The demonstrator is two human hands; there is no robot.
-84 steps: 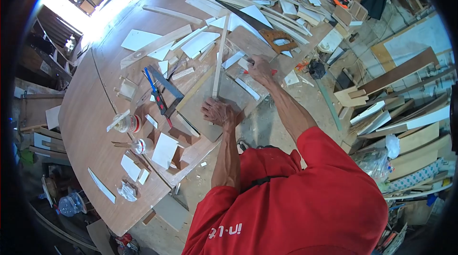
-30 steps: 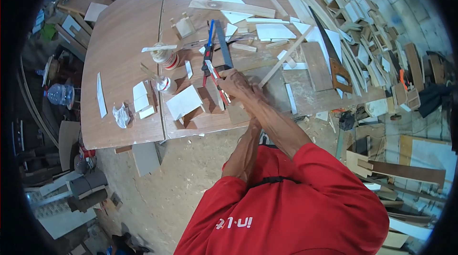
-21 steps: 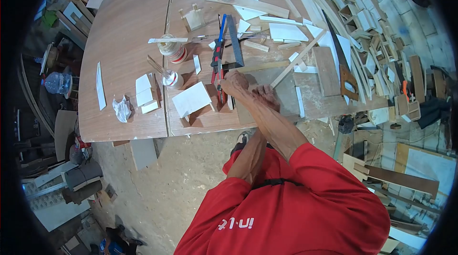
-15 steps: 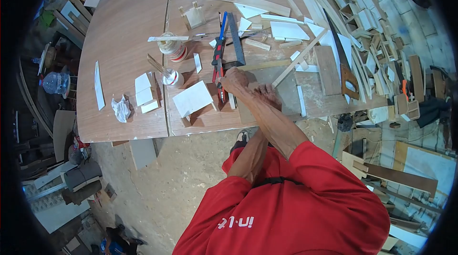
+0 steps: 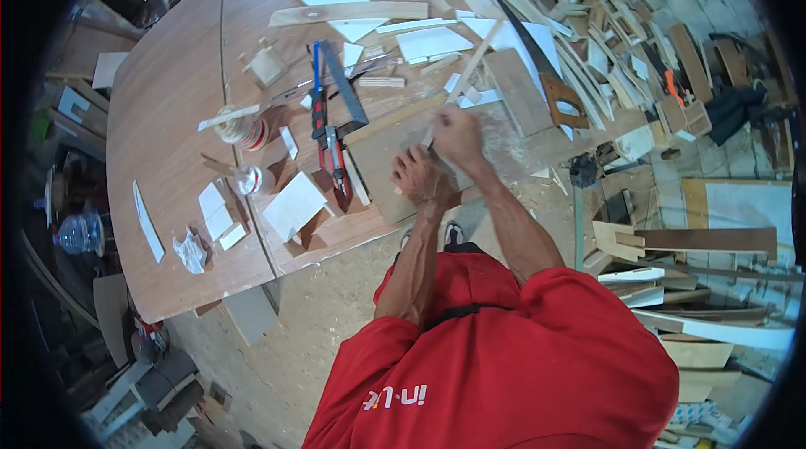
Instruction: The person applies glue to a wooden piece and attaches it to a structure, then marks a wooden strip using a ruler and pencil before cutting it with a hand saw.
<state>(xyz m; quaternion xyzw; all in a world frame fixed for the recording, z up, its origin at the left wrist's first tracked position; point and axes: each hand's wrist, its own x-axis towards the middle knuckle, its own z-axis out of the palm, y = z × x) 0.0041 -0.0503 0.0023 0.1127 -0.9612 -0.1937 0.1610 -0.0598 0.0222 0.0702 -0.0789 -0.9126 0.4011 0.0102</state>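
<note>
My left hand (image 5: 421,178) rests on the flat grey-brown board (image 5: 378,168) at the table's front edge. Its bent fingers hold a small narrow piece of wood (image 5: 428,140), partly hidden. Just right of it, my right hand (image 5: 459,136) is closed and slightly blurred. What it grips, if anything, does not show. The lower end of a long thin wooden strip (image 5: 477,58) lies just beyond my right hand. Left of both hands are red-handled pliers (image 5: 336,165), a black-and-red tool (image 5: 318,117) and a dark try square (image 5: 344,84).
A handsaw (image 5: 561,100) lies to the right among white offcuts (image 5: 430,43). Two glue containers, a larger jar (image 5: 243,128) and a smaller pot (image 5: 249,180), stand to the left. Nearby are a small white-topped wooden piece (image 5: 295,205) and crumpled white material (image 5: 191,252).
My right hand has left the tools and moved right, beside my left hand. My forearms are no longer crossed. The view has shifted, and the long strip lies beyond my hands.
</note>
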